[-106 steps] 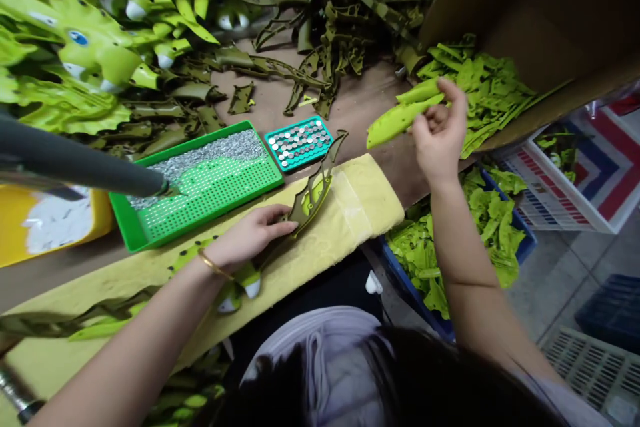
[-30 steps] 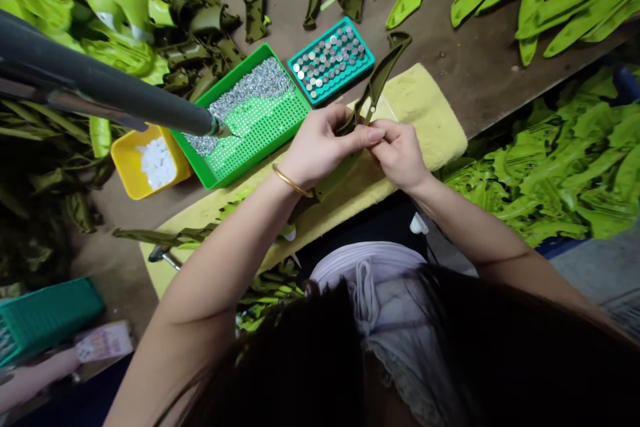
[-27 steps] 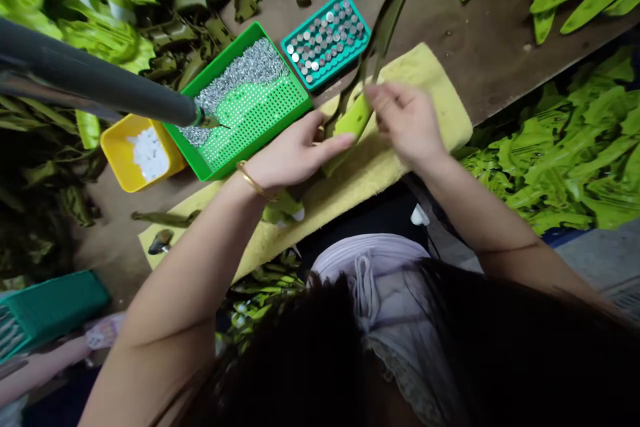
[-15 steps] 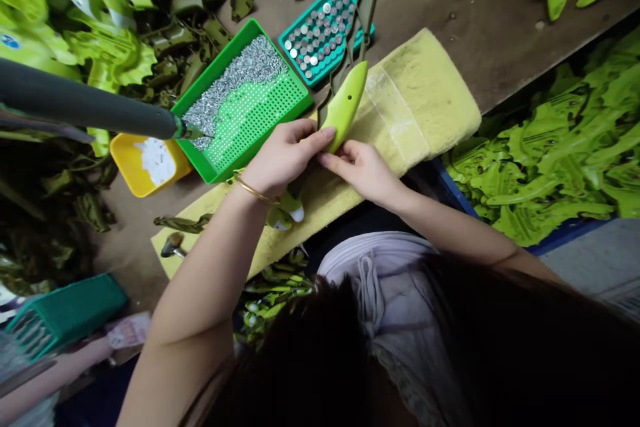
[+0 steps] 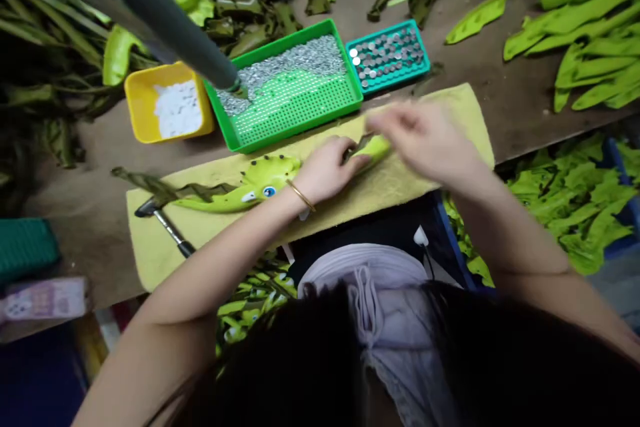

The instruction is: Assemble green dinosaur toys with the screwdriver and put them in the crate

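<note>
A light-green plastic toy dinosaur [image 5: 280,177] with a frilled head and a blue eye lies on the yellow padded mat [image 5: 430,167]. My left hand [image 5: 330,170] is closed over its body, wearing a gold bangle at the wrist. Past those fingers sticks out a green, tapered section [image 5: 375,149] with a dark olive piece beside it. Smeared by motion, my right hand [image 5: 425,137] hovers over that end; whether its fingers hold anything cannot be made out. Left of the head, a dark olive plastic strip [image 5: 210,190] and a small hammer [image 5: 167,227] rest on the mat.
Beyond the mat stand a green tray of small screws [image 5: 295,107], a teal tray of metal discs [image 5: 390,57] and a yellow bin with white bits [image 5: 133,107]. A dark screwdriver-like tool [image 5: 185,27] slants above. Green parts [image 5: 590,33] pile at right.
My view has turned and shifted. The toy, raised in both hands before, is now low on the mat under my left hand. My right hand has moved off it and blurs.
</note>
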### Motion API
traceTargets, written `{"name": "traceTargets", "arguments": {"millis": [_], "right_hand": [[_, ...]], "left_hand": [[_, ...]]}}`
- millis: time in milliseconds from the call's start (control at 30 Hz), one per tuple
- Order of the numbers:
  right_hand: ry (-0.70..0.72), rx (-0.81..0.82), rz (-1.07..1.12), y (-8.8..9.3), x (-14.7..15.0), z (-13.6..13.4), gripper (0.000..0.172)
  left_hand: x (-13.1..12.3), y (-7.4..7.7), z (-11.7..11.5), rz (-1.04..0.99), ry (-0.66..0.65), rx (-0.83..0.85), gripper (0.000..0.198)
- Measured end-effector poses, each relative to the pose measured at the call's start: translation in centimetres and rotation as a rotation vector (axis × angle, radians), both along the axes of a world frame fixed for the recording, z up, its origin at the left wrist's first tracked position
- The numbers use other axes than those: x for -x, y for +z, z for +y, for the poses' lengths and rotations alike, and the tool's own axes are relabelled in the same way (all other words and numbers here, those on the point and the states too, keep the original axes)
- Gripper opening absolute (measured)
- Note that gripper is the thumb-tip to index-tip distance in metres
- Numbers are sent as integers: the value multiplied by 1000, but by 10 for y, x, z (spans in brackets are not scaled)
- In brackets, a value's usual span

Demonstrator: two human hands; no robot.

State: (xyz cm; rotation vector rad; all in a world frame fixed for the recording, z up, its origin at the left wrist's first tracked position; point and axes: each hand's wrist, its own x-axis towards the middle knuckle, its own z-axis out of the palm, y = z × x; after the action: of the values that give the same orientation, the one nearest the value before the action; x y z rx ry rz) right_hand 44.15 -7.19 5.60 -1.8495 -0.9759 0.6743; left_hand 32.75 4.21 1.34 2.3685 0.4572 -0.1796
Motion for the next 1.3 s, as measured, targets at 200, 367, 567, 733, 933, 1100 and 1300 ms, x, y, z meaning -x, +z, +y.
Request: {"name": "traceTargets", "arguments": {"millis": [200,367,567,733,933,1100,1300], "right_hand": [[330,-746,77,25,-3,163,18],[343,-649,192,14,19,176,35],[-178,-736,19,-6,2,151,36],[-402,-699,-213,-49,-13,170,59],[-387,-635,-291,-75,-25,173,61],[-396,-675,-205,-71,-21,176,57],[-402,-976,-92,-22,-8,139,37]], "left_hand": [[50,1,-10,-9,-158,-476,42],[82,-6,12,-71,-180,-593,40],[94,-18,35,-196,-44,-674,41],[91,-19,36,-277,-14,-656,39],[91,-19,39,-268,-13,-631,34],[91,-18,39,-250,-11,-612,33],[91,-19,39,-208,-5,-597,36]]}}
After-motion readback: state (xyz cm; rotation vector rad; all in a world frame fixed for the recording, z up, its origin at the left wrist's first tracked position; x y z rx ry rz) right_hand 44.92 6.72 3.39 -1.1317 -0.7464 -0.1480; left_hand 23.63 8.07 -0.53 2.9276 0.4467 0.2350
